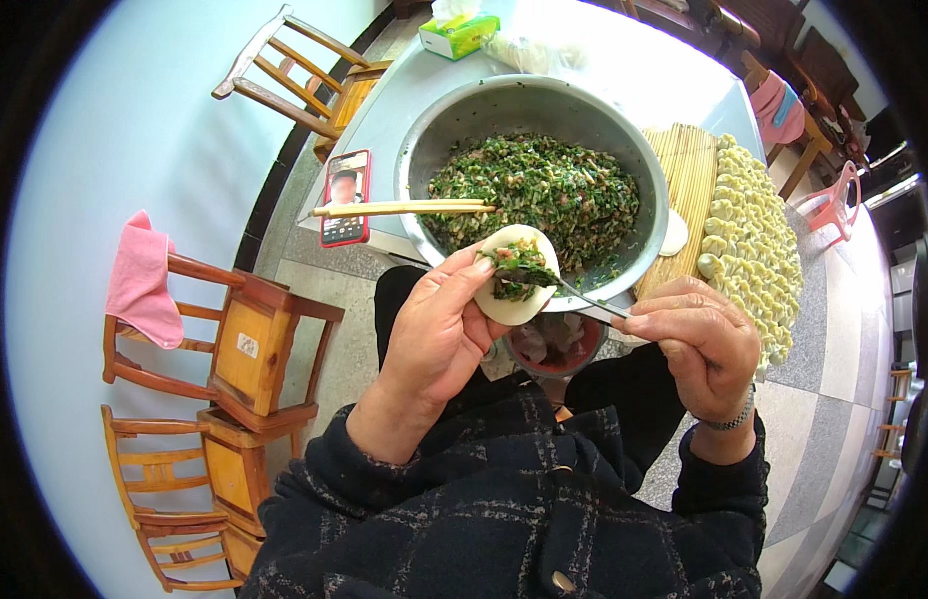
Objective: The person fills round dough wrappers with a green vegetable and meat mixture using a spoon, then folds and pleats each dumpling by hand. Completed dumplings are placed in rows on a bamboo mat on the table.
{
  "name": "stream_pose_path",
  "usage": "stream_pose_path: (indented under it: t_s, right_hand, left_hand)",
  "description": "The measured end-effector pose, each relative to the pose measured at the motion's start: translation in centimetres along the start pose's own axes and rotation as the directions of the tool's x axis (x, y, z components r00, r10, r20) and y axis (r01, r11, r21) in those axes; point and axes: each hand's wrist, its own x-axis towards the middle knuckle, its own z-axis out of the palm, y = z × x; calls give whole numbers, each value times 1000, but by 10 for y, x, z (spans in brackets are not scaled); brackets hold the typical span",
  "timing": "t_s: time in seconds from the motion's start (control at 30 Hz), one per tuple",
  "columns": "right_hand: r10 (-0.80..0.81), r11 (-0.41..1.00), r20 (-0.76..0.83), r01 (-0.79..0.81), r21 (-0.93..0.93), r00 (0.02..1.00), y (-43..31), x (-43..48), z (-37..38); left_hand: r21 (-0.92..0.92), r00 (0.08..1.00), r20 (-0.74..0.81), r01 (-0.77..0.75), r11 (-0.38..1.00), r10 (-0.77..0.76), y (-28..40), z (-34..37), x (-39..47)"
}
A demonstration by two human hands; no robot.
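My left hand (pixel 441 329) holds a round dumpling wrapper (pixel 518 308), its thumb on the wrapper's near-left edge. A mound of chopped green filling (pixel 520 262) lies on the wrapper. In my right hand (pixel 692 341) is the handle of a metal spoon (pixel 595 302), whose bowl rests on the filling. Just beyond the wrapper stands a large steel basin (pixel 651 187) heaped with chopped greens and bits of meat (pixel 539 180). A pair of wooden chopsticks (pixel 404 207) lies across its left rim, tips in the mix. Another wrapper (pixel 674 233) sits right of the basin.
Rows of pleated dumplings (pixel 748 254) cover the right part of a straw mat (pixel 681 165). A red-cased phone (pixel 346 198) lies at the table's left. Behind are a tissue box (pixel 459 36) and a plastic bag (pixel 527 52). A bucket (pixel 555 344) stands below; wooden chairs (pixel 254 352) line the left wall.
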Motion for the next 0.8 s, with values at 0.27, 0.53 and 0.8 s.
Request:
stream_pose_path:
  t_s: [0.27,0.53,0.8]
  right_hand:
    - [-65,995,82,71,-69,994,0,6,-5]
    - [-123,982,53,129,-137,991,4,22,-18]
    - [-100,973,146,127,-195,984,5,26,-28]
  left_hand:
    - [-50,999,10,-30,998,30,2,8,5]
    - [-21,996,67,-50,999,51,6,16,19]
    - [11,999,15,-44,999,43,10,16,33]
